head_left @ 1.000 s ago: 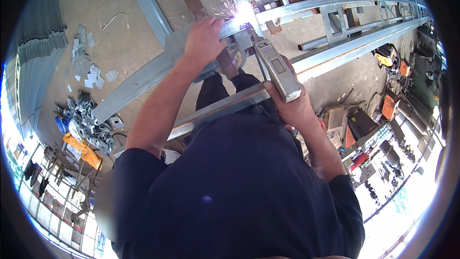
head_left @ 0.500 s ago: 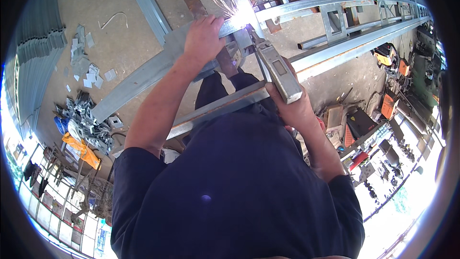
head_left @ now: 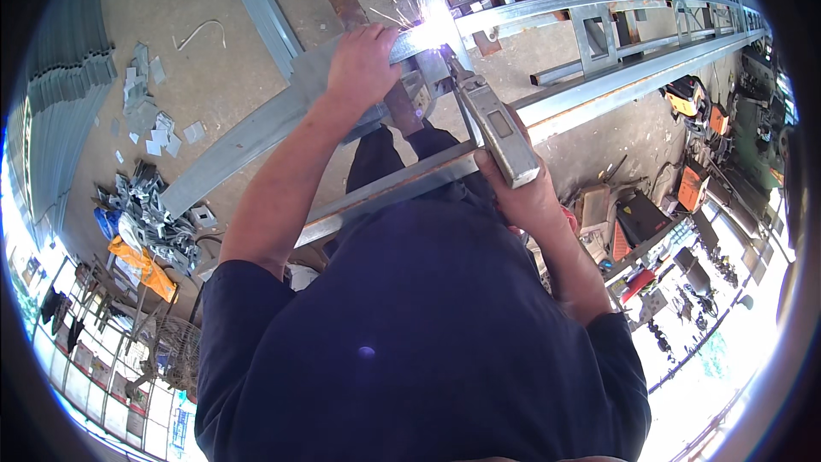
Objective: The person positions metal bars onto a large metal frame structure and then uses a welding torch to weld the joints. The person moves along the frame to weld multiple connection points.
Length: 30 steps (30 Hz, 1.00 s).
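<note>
While sparks [head_left: 434, 21] fly (bright) — hands [head_left: 363, 67] hold rail [head_left: 405, 46], boxy tool [head_left: 503, 139]

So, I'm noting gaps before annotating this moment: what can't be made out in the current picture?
Metal under the white glare: head view, washed out by the brightness.
Most fingers of the right grip: head view, hidden behind the grey boxy tool.
Far end of the grey bar at upper left: head view, cut off by the top edge.
Single pieces in the scrap heap: head view, too small and jumbled to count.
</note>
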Tool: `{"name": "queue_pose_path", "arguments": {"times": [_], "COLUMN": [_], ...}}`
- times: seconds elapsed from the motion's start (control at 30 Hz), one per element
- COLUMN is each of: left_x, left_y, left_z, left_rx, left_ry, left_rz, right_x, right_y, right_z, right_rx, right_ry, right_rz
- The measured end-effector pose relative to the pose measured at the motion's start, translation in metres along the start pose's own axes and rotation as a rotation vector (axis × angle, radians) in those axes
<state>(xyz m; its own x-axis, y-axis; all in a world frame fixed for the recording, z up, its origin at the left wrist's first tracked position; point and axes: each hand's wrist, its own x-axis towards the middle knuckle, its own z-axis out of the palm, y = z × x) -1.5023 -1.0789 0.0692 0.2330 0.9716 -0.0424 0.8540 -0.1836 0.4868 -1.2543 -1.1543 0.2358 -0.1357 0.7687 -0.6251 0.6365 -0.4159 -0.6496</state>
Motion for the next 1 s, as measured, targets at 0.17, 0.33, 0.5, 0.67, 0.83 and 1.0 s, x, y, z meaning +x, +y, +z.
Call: {"name": "queue_pose_path", "arguments": {"times": [0.17, 0.33, 0.5, 0.67, 0.83, 1.0], "left_x": [0.000, 0.000, 0.002, -0.001, 0.000, 0.001], "left_y": [-0.001, 0.001, 0.002, -0.001, 0.002, 0.001], "left_z": [0.000, -0.001, -0.003, 0.001, -0.002, -0.001], "left_rx": [0.007, 0.001, 0.003, -0.007, 0.004, 0.003], "left_ry": [-0.001, -0.007, -0.043, 0.003, -0.019, -0.049], "left_rz": [0.007, 0.000, -0.016, 0.007, -0.008, -0.022], "right_x": [-0.003, -0.004, -0.005, -0.007, -0.011, -0.014], "right_y": [0.007, 0.012, 0.007, 0.009, 0.018, 0.028], "right_z": [0.005, 0.005, 0.000, 0.001, 0.003, 0.000], "right_rx": [0.035, 0.020, -0.033, -0.039, 0.065, 0.178], "right_ry": [0.073, 0.080, -0.010, 0.026, 0.061, 0.058], "right_rz": [-0.048, -0.055, 0.026, 0.025, 0.070, 0.047]}}
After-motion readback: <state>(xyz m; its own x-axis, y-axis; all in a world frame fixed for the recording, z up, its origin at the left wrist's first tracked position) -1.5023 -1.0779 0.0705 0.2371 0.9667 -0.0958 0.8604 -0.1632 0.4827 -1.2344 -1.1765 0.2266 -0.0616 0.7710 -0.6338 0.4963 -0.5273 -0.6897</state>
